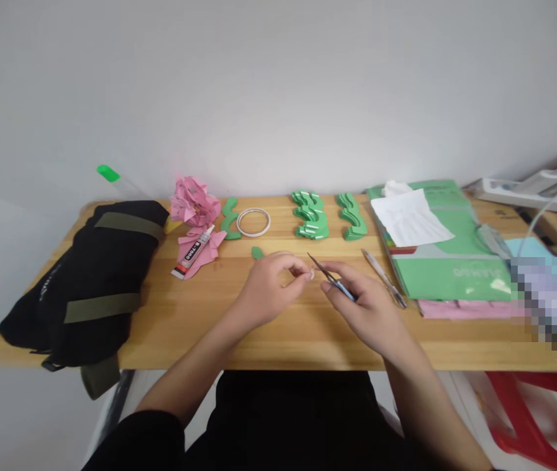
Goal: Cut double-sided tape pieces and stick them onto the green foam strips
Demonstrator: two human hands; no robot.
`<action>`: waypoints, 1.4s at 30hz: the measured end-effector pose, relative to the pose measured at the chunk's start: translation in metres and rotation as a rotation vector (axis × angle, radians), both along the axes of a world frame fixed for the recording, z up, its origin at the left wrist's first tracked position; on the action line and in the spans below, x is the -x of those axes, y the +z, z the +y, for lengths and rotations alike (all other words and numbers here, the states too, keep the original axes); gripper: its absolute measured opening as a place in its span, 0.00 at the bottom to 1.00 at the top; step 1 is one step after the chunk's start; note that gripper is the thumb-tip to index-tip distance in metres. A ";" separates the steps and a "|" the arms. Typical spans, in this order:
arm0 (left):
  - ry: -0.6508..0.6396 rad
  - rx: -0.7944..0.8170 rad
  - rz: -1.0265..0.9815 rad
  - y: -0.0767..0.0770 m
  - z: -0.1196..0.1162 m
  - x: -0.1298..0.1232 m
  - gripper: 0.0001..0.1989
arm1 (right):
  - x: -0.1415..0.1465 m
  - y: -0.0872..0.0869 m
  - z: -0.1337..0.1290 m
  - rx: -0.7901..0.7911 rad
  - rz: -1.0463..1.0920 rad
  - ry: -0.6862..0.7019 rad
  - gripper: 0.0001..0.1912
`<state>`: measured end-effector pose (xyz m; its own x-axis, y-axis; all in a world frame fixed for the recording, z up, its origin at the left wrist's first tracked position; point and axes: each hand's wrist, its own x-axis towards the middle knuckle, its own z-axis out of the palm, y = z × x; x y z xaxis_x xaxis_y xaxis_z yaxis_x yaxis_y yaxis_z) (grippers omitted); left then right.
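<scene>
Head view: your left hand (266, 288) has thumb and forefinger brought together on a small white scrap (312, 275), with the other fingers curled in, probably because so tiny a piece gives room for only a fingertip grip. Your right hand (369, 307) closes thumb and fingers round a slim pointed tool (344, 290); whether it is tweezers or fine scissors, you cannot tell from here. Its blue part lies in your grip and the dark tips slant up toward your left, beside the scrap, an angle that likely leaves the points free and in your sight. Both hands meet over the near middle of the wooden table (199, 327), in front of your body, which seems to suit close work. Beyond them, the two green stacks (317, 227) stand apart near the wall, their wavy pieces overlapping, perhaps so like shapes sit together. To the left of these are the white ring (253, 235), a single green piece (232, 226) and a pink paper flower (194, 201); a little green leaf (257, 252) lies just past your left hand. The glue tube (192, 253) rests on pink paper (213, 247), and the pen (381, 271) lies beside the green packet (440, 281).
</scene>
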<state>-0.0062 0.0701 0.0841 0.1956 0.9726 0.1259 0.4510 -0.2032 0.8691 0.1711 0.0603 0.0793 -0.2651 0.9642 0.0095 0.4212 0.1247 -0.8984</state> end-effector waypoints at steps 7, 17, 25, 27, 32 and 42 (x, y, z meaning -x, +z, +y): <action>-0.032 0.138 -0.219 0.000 0.001 0.001 0.04 | -0.002 0.000 0.001 0.116 0.197 -0.164 0.26; 0.114 0.247 -0.586 -0.001 0.005 0.001 0.07 | 0.005 -0.011 -0.018 0.429 0.492 -0.001 0.24; 0.079 0.323 -0.682 0.002 0.005 -0.005 0.07 | 0.006 -0.007 -0.023 0.483 0.585 0.096 0.22; 0.078 0.345 -0.701 0.003 0.005 -0.007 0.07 | 0.006 -0.007 -0.022 0.465 0.597 0.088 0.22; 0.082 0.373 -0.734 0.003 0.007 -0.009 0.06 | 0.005 -0.006 -0.020 0.455 0.625 0.077 0.21; 0.040 0.411 -0.807 0.004 0.008 -0.007 0.03 | 0.004 -0.008 -0.018 0.480 0.675 0.089 0.20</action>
